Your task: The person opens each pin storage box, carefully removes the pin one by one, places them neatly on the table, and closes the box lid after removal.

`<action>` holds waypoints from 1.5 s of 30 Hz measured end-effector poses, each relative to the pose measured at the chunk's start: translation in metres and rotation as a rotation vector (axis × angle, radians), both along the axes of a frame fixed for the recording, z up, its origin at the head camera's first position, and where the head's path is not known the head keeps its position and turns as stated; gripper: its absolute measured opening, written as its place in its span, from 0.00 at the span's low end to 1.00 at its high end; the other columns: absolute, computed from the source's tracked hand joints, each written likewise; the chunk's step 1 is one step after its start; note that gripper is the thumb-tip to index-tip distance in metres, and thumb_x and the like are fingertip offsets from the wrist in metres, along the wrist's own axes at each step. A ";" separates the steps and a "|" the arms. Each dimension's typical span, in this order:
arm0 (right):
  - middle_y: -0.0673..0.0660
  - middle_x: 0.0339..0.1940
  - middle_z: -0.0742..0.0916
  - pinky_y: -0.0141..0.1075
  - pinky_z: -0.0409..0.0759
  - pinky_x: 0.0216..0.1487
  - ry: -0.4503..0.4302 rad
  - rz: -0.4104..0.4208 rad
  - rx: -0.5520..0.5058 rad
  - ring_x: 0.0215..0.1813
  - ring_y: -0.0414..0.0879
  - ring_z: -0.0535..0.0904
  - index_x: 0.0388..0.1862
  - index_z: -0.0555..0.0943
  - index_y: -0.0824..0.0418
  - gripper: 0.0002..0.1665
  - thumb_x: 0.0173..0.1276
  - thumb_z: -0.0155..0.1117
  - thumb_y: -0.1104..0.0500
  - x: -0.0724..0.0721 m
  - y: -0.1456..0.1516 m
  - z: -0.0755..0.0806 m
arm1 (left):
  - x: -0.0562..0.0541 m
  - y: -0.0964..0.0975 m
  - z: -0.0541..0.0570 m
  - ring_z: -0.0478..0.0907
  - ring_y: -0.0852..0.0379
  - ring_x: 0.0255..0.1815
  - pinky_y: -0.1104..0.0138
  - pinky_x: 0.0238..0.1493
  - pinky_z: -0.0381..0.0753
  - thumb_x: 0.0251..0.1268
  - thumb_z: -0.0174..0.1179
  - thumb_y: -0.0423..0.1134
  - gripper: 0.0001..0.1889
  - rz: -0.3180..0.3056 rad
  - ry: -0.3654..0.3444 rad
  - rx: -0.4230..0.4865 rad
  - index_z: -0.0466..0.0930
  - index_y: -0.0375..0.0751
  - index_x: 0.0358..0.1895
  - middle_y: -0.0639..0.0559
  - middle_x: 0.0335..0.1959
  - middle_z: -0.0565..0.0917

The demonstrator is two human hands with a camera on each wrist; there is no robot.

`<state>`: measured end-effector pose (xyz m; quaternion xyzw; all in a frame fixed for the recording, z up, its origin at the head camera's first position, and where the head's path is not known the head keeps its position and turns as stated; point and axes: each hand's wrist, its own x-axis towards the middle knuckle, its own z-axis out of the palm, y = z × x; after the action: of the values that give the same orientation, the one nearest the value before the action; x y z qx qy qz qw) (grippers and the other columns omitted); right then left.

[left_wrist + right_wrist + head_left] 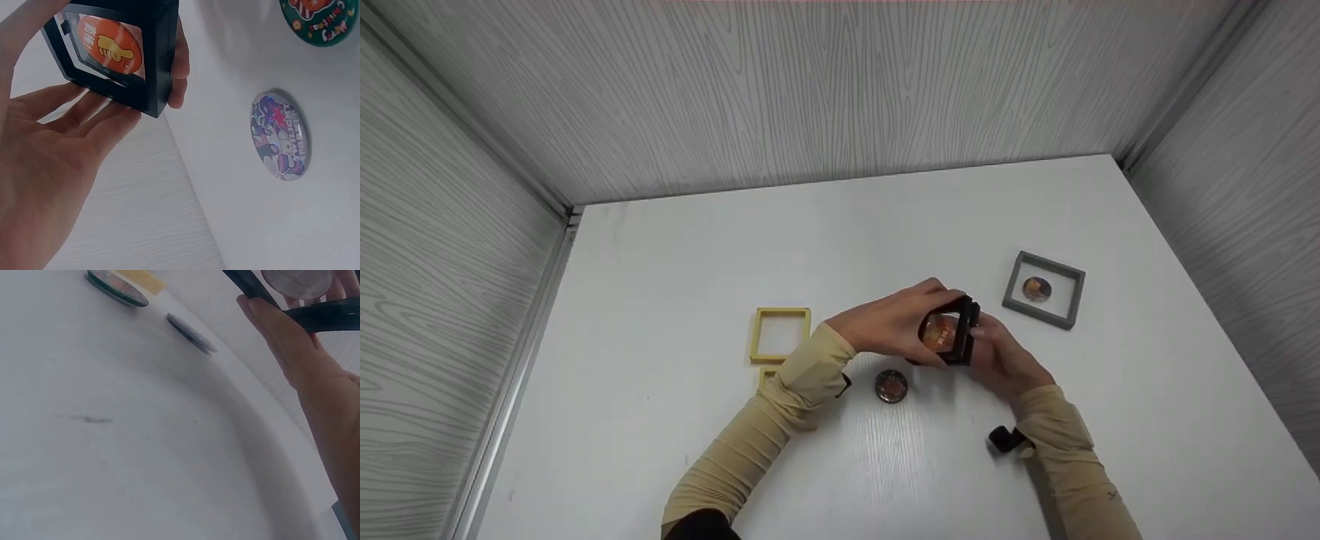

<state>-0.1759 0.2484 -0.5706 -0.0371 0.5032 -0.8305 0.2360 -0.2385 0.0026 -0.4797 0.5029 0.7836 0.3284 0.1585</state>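
Both hands hold a black square display frame [964, 337] above the table. Behind its clear film is an orange round badge [111, 46] printed with a pointing hand. My left hand [889, 325] grips the frame by opposite edges, thumb on one and fingers on the other. From the far side, my right hand [1006, 361] holds the frame; in the left wrist view only its fingertips [180, 62] show past the edge. On the table below lie a green-rimmed badge [319, 19] and a purple-and-white badge [279, 135].
A grey frame [1042, 316] with a round badge [1036, 289] inside lies to the right. On the left lies a yellow frame [755, 337], with another yellow frame [766, 373] partly under the left sleeve. Wood-grain panels [840, 90] border the white table.
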 end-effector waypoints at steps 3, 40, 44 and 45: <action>0.51 0.58 0.89 0.32 0.83 0.62 -0.009 -0.004 0.005 0.59 0.39 0.86 0.73 0.65 0.55 0.26 0.79 0.40 0.59 0.000 -0.001 0.000 | -0.001 -0.001 0.001 0.79 0.51 0.62 0.66 0.68 0.78 0.53 0.82 0.49 0.49 -0.003 -0.004 0.004 0.67 0.45 0.78 0.46 0.64 0.75; 0.53 0.73 0.78 0.38 0.84 0.67 0.147 -0.013 0.330 0.71 0.43 0.80 0.79 0.66 0.53 0.31 0.82 0.60 0.60 -0.009 -0.004 0.005 | -0.011 -0.031 -0.003 0.79 0.44 0.64 0.58 0.65 0.82 0.55 0.81 0.53 0.50 0.084 -0.049 -0.036 0.65 0.47 0.80 0.43 0.67 0.75; 0.55 0.74 0.78 0.38 0.84 0.67 0.152 -0.012 0.351 0.72 0.44 0.79 0.80 0.66 0.54 0.32 0.81 0.61 0.60 -0.011 -0.007 0.008 | -0.013 -0.035 -0.005 0.79 0.44 0.64 0.57 0.66 0.82 0.54 0.81 0.53 0.50 0.090 -0.047 -0.016 0.66 0.46 0.79 0.42 0.67 0.75; 0.56 0.74 0.77 0.38 0.84 0.67 0.151 -0.009 0.354 0.72 0.45 0.79 0.81 0.66 0.54 0.33 0.81 0.62 0.59 -0.011 -0.008 0.009 | -0.014 -0.036 -0.006 0.78 0.45 0.63 0.57 0.66 0.82 0.54 0.81 0.53 0.50 0.092 -0.047 -0.012 0.66 0.46 0.79 0.42 0.67 0.76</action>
<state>-0.1870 0.2407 -0.5616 -0.0549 0.6578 -0.7250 0.1967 -0.2528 -0.0337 -0.4857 0.4578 0.8038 0.3424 0.1644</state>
